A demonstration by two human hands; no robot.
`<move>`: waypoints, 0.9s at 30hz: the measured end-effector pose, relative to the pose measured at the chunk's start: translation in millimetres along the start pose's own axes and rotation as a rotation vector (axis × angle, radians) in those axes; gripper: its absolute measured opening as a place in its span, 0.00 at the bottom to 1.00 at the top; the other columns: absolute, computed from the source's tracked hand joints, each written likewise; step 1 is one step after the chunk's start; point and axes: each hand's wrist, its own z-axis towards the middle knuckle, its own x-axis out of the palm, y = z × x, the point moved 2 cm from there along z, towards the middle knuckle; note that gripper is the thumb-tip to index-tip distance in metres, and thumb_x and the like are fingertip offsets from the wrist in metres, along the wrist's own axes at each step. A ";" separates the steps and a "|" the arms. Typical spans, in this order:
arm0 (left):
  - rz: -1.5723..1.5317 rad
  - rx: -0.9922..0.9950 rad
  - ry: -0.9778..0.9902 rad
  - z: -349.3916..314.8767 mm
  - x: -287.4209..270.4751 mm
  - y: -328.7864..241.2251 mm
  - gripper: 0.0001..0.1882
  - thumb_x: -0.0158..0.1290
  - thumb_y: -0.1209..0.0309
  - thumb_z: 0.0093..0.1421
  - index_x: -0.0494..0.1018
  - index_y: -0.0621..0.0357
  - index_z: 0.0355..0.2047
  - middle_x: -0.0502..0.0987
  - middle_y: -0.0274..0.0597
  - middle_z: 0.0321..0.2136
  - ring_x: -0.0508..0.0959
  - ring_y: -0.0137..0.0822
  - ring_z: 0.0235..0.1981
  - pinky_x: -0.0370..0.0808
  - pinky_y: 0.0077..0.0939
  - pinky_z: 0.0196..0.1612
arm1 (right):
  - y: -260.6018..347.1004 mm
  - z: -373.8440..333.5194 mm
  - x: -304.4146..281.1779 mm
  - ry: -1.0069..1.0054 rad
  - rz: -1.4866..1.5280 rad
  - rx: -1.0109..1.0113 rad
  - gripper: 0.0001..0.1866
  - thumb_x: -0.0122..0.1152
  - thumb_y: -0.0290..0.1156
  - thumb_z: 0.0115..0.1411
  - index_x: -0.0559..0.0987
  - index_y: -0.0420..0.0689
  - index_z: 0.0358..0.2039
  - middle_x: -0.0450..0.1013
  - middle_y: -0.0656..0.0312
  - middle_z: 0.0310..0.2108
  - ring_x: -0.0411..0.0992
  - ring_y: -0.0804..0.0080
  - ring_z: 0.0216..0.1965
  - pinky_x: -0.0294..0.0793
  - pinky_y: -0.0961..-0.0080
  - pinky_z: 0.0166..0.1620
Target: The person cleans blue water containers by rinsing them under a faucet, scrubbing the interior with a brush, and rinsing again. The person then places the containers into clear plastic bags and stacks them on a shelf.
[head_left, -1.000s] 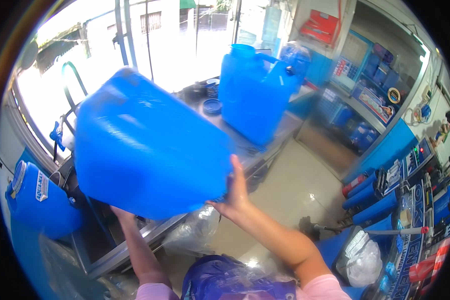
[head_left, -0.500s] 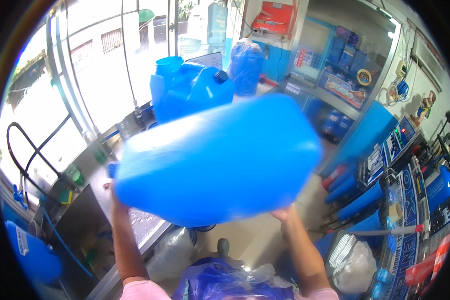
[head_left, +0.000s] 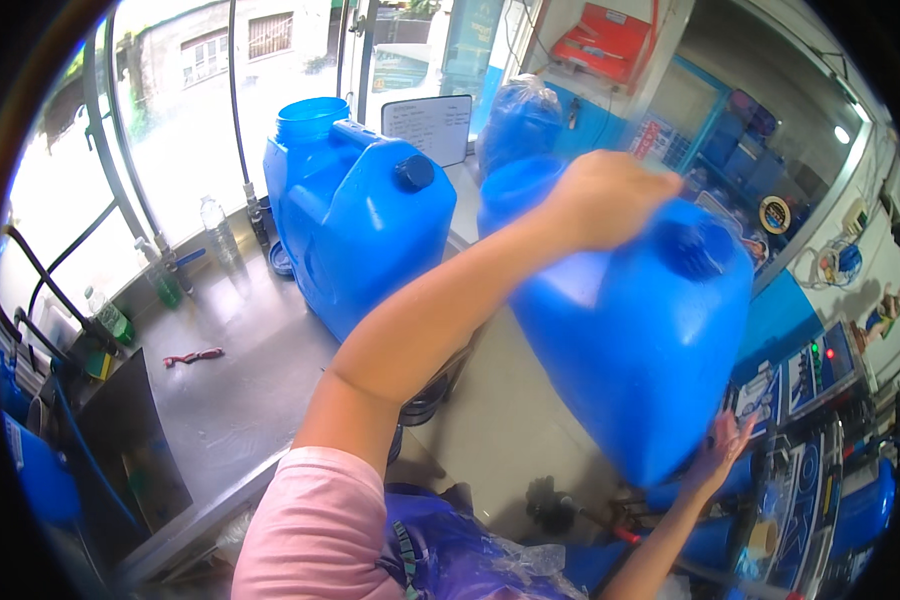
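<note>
A big blue water jug (head_left: 630,330) is held up in front of me, tilted, its dark blue screw cap (head_left: 698,248) facing me. My left arm reaches across to the right, and my left hand (head_left: 610,200), slightly blurred, is closed around the jug's top handle. Low on the jug's right side, my right hand (head_left: 722,450) lies against it or just beside it with fingers spread. A second blue jug (head_left: 380,230) stands upright on the steel counter (head_left: 240,400) to the left, with a dark cap and a wide open mouth.
On the counter are a red-handled tool (head_left: 192,357) and clear plastic bottles (head_left: 215,225). Behind stand a small whiteboard (head_left: 428,125) and a plastic-wrapped blue container (head_left: 520,115). Blue filter housings and a control panel (head_left: 815,365) line the right side.
The jug has turned from lying sideways to a tilted position farther right. My left hand has moved from its left end to the top handle. My view has shifted, showing more counter.
</note>
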 end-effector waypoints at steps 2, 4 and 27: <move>-0.089 -0.184 0.317 15.8 18.5 -3.9 0.22 0.43 0.57 0.65 0.79 0.60 0.26 0.76 0.55 0.22 0.77 0.55 0.29 0.72 0.43 0.36 | 27.1 27.7 70.5 0.242 -0.177 -0.258 0.56 0.63 0.64 0.50 0.51 0.40 0.68 0.56 0.49 0.64 0.53 0.56 0.66 0.55 0.56 0.64; -0.042 -0.240 0.513 15.8 32.9 -5.9 0.29 0.40 0.53 0.64 0.78 0.63 0.20 0.77 0.58 0.24 0.77 0.58 0.29 0.72 0.47 0.38 | 36.2 50.2 146.2 0.502 -0.275 -0.439 0.64 0.67 0.68 0.41 0.51 0.41 0.68 0.56 0.49 0.64 0.52 0.56 0.66 0.54 0.58 0.65; 0.913 -0.789 0.094 -132.1 -155.9 26.2 0.38 0.68 0.54 0.42 0.71 0.39 0.56 0.65 0.51 0.59 0.74 0.54 0.52 0.72 0.44 0.54 | -67.4 78.9 486.3 0.904 -0.007 -0.492 0.34 0.70 0.44 0.50 0.71 0.50 0.58 0.72 0.50 0.51 0.72 0.56 0.51 0.69 0.65 0.55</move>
